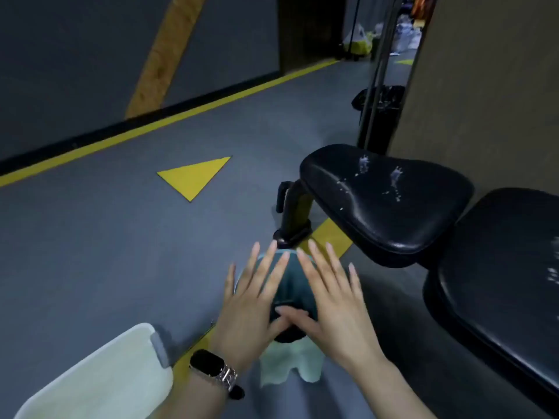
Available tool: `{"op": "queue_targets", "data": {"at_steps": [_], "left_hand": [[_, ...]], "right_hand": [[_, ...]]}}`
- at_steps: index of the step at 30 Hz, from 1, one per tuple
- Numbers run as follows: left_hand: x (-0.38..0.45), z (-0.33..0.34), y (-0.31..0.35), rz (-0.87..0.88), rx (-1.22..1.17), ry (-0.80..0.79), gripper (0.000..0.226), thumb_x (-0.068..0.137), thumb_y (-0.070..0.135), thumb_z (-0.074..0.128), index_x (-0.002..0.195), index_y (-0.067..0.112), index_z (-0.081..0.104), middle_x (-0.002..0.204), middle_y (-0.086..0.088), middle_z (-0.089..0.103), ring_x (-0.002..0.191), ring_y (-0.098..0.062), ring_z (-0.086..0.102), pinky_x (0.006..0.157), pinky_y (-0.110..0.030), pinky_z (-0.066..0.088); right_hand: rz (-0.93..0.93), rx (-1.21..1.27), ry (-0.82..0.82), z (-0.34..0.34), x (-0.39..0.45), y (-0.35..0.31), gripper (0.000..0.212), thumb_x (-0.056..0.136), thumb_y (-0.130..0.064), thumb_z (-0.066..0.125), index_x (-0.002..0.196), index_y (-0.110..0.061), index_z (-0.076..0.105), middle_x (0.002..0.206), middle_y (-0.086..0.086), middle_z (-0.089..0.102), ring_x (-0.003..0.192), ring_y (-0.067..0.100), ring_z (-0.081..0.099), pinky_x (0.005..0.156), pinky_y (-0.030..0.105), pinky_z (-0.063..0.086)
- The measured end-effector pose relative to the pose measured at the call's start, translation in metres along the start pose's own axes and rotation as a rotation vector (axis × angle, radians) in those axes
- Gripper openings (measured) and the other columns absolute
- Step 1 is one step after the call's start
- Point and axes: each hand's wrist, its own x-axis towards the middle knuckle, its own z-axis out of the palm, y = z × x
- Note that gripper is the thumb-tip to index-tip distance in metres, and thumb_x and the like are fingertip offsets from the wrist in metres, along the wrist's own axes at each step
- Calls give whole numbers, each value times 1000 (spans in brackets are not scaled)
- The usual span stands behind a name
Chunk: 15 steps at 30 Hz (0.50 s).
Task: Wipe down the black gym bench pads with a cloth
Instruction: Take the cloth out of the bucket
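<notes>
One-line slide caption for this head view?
Both hands, left and right, press a teal cloth flat; foam-spattered black bench seat pad awaits.

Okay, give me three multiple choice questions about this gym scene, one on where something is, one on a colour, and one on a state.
1. Where is the cloth?
A. Spread on the seat pad
B. Between both hands, above the floor
C. Inside the white bin

2. What colour is the floor triangle?
A. Red
B. White
C. Yellow

3. What state is the seat pad in?
A. Spotted with white droplets
B. Covered by a towel
C. Torn open

Answers: 1 B, the left hand and right hand press flat against it. 2 C, it is plainly yellow. 3 A, white splashes dot its top.
</notes>
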Motion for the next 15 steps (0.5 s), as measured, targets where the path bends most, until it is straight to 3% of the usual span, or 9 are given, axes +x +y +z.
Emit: {"op": "queue_targets", "data": {"at_steps": [3, 5, 8, 11, 15], "left_hand": [[-24, 45, -9, -30, 32, -161, 86, 75, 63, 41, 148, 25, 19, 155, 5, 19, 143, -18, 11, 108, -44, 10], [-46, 75, -16, -29, 73, -293, 88, 72, 68, 37, 147, 24, 24, 153, 5, 25, 141, -18, 16, 107, -43, 11], [-67, 103, -26, -93, 74, -447, 90, 69, 71, 36, 146, 24, 30, 153, 8, 24, 141, -16, 15, 107, -39, 6], [-79, 124, -32, -94, 81, -477, 85, 76, 74, 35, 145, 25, 31, 152, 7, 29, 140, -16, 20, 107, -38, 5], [-79, 138, -39, -65, 98, -359, 77, 79, 69, 37, 143, 27, 33, 149, 6, 34, 139, -15, 20, 107, -45, 9]], "right_hand": [[-69, -127, -146, 45, -17, 22, 80, 83, -77, 29, 144, -26, 35, 151, -6, 37, 142, 16, 21, 112, 43, 20], [-86, -146, -248, 74, -34, 34, 78, 84, -78, 24, 140, -26, 39, 144, -6, 47, 139, 15, 26, 107, 41, 20], [-51, -133, -342, 104, -49, 44, 77, 85, -78, 18, 136, -26, 43, 141, -6, 51, 142, 17, 20, 108, 40, 12], [-62, -163, -361, 128, -58, 55, 75, 83, -78, 23, 136, -28, 42, 141, -6, 50, 143, 16, 12, 108, 42, 8], [-84, -181, -267, 146, -56, 63, 68, 77, -71, 39, 128, -28, 53, 135, -6, 57, 143, 17, 11, 108, 47, 11]]}}
